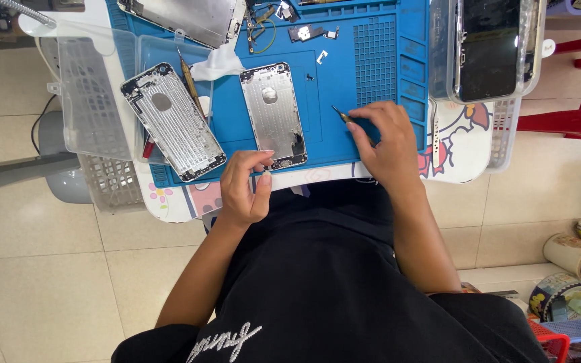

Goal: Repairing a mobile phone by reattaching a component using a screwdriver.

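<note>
At the near edge of the blue silicone repair mat (371, 67), the left hand (245, 190) had its fingers (261, 156) pinched on the bottom end of a bare silver metal phone back housing (274, 114), which lay flat on the mat. Its long axis ran away from the person, tilted slightly leftward at the far end, so the housing stretched straight out from those fingertips. The right hand (388, 144) rested on the mat just to the right of the housing, fingers closed narrowly around a thin pointed metal tool (341, 115) whose tip aimed back toward the housing; tip and housing were near but apart. The left hand was the nearer one, touching it.

Further left, a second silver housing with a dark rim (173, 121) lay slanted across the mat's left edge, beside a slim screwdriver (189, 84) and a crumpled white wipe (218, 64). A clear plastic lid (89, 94) overhung the worktop's left side. Small loose parts and a flex cable (261, 33) sat at the mat's far edge. At the far right corner, a clear plastic tray (438, 54) held a dark phone screen (489, 47). A cartoon print (462, 128) showed on the white worktop past the mat's right edge.
</note>
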